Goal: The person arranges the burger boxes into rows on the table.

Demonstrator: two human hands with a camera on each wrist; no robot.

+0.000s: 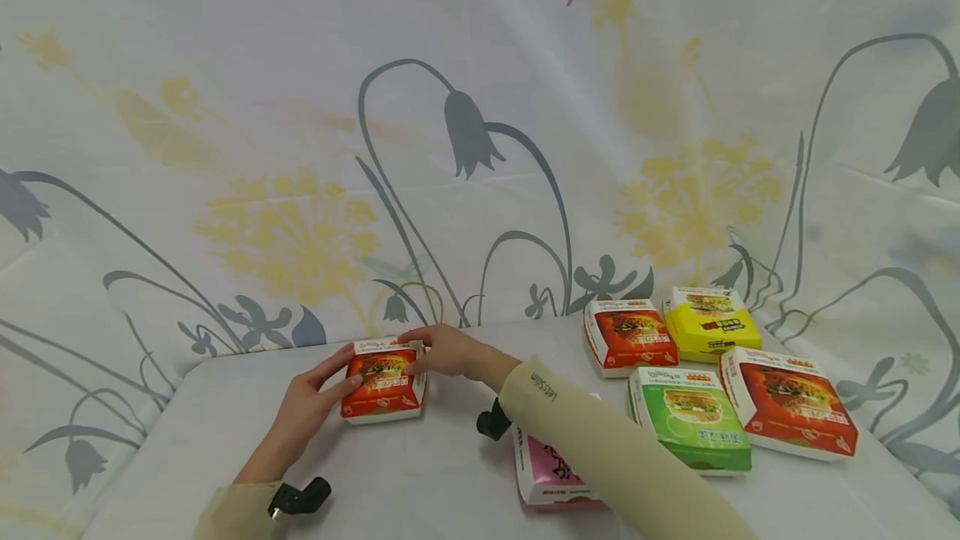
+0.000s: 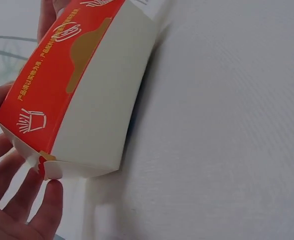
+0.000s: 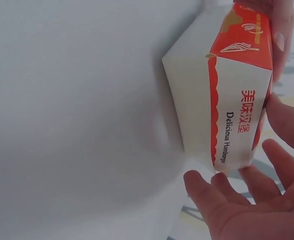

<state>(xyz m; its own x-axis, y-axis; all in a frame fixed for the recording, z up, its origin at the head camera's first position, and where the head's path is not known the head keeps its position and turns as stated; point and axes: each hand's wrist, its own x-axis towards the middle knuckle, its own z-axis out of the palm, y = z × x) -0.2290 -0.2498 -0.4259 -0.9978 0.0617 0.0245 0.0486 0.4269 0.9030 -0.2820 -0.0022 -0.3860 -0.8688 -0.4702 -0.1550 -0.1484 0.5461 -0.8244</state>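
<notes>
A red hamburger box [image 1: 384,382] with a burger picture on its lid sits on the white table, between both hands. My left hand [image 1: 298,407] holds its left side, thumb on the lid. In the left wrist view, the fingertips of the left hand [image 2: 22,205] touch a lower corner of the box [image 2: 102,95]. My right hand [image 1: 450,352] holds the right and back of the box, thumb at the lid's right edge. In the right wrist view, the right hand [image 3: 252,200] has its fingers around the end of the box [image 3: 232,120] marked "Delicious Hamburger".
To the right stand another red box [image 1: 633,336], a yellow box [image 1: 712,327], a green box [image 1: 690,419] and a larger red box [image 1: 791,402]. A pink box [image 1: 551,473] lies partly hidden under my right sleeve. Behind the table hangs a flower-patterned curtain [image 1: 480,223].
</notes>
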